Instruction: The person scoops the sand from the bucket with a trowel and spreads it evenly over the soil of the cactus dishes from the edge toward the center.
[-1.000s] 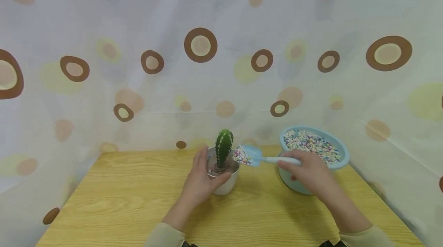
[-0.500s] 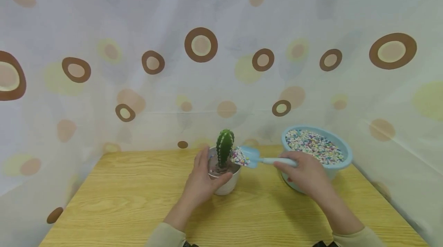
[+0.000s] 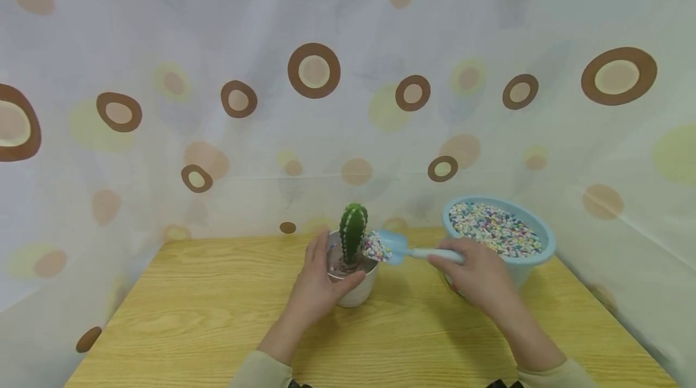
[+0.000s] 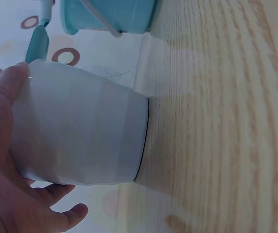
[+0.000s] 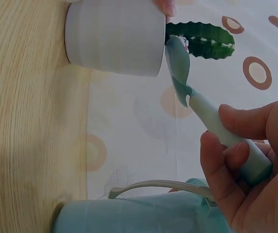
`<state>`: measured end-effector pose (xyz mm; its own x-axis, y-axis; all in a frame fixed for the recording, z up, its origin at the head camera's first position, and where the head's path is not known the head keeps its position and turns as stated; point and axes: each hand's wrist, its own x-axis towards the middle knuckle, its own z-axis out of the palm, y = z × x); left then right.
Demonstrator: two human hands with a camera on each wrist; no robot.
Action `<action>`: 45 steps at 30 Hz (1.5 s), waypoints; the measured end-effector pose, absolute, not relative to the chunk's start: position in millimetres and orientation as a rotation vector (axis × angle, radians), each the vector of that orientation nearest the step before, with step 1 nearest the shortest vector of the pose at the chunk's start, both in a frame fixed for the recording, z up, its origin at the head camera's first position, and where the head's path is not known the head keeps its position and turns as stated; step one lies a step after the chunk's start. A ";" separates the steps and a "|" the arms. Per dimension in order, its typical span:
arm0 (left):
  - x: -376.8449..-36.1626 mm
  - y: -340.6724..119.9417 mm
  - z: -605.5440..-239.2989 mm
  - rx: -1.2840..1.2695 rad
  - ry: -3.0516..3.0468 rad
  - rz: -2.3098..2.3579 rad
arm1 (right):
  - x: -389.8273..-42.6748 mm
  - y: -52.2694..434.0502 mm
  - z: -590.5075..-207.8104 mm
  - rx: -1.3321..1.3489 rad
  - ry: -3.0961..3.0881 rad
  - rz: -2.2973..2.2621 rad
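Note:
A green cactus (image 3: 353,234) stands upright in a white flower pot (image 3: 356,292) on the table. My left hand (image 3: 315,288) grips the pot from its left side, thumb at the near rim and fingers around the far side; the left wrist view shows the pot wall (image 4: 80,126) close up. In my right hand (image 3: 481,273) is a small light blue shovel (image 3: 396,247), gripped by its pale handle (image 5: 214,121). Multicoloured pebbles (image 3: 376,246) fill the shovel's blade. Its tip is at the pot's right rim, close beside the cactus.
A light blue bucket (image 3: 546,249) full of multicoloured pebbles stands at the right, partly behind my right hand. Its handle (image 5: 158,183) shows in the right wrist view. The wooden table (image 3: 217,309) ends at a spotted curtain (image 3: 261,146) at the back and sides.
My right hand has moved slightly left, bringing the loaded shovel from just right of the pot to its rim. The left hand has kept its grip on the pot.

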<state>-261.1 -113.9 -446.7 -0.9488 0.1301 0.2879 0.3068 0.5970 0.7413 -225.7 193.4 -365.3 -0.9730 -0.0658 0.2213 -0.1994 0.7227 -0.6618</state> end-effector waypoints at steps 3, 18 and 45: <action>-260.8 -114.0 -446.5 -0.362 -2.620 -1.281 | -226.4 191.2 -366.5 0.206 -2.739 1.054; -260.0 -113.3 -445.2 -0.369 -2.607 -1.281 | -230.9 182.2 -366.9 0.190 -2.727 0.851; -259.8 -115.2 -446.3 -0.381 -2.603 -1.281 | -231.0 176.1 -366.5 0.240 -2.675 0.746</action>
<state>-259.8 -115.2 -446.3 -0.9433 0.1353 0.3032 0.3228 0.5878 0.7418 -231.0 176.1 -366.5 -0.9234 -0.0674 0.3778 -0.2531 0.8469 -0.4677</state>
